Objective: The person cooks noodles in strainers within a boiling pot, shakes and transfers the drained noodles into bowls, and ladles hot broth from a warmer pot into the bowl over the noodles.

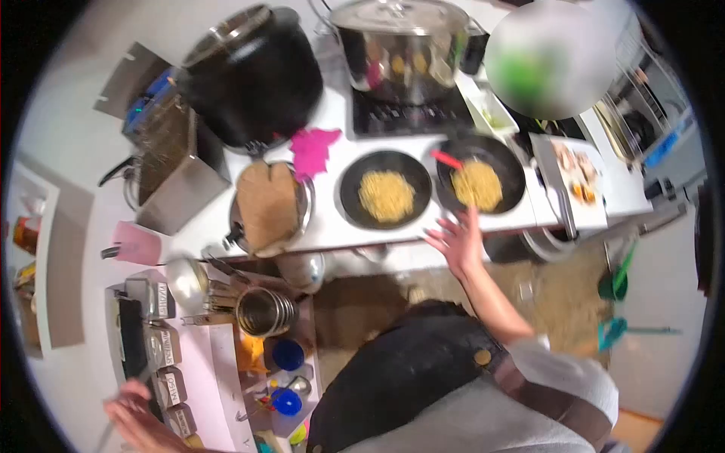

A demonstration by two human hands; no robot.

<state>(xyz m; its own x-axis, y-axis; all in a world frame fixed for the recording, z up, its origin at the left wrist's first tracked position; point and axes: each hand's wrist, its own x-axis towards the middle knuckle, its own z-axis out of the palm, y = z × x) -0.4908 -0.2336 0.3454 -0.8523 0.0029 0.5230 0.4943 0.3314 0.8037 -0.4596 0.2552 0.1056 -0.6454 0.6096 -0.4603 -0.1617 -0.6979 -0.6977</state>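
Note:
My right hand [459,245] is open, its fingers spread, just in front of a black pan [516,177]. Yellow noodles [477,186] and a red-handled utensil [445,158] are in that pan. To its left, a second black pan [350,198] also holds noodles [387,196]. At the lower left, my left hand [137,419] is smeared by motion beside labelled containers [172,386]. A thin, blurred streak crosses it, and whether the fingers grip it is unclear.
Behind the pans stand a steel pot [400,57] on a cooktop [377,117] and a large black pot [257,83]. A knife [563,196] lies by a board [596,219] with food pieces. A brown item [268,208] sits in a round pan at left, near a pink cloth [313,153].

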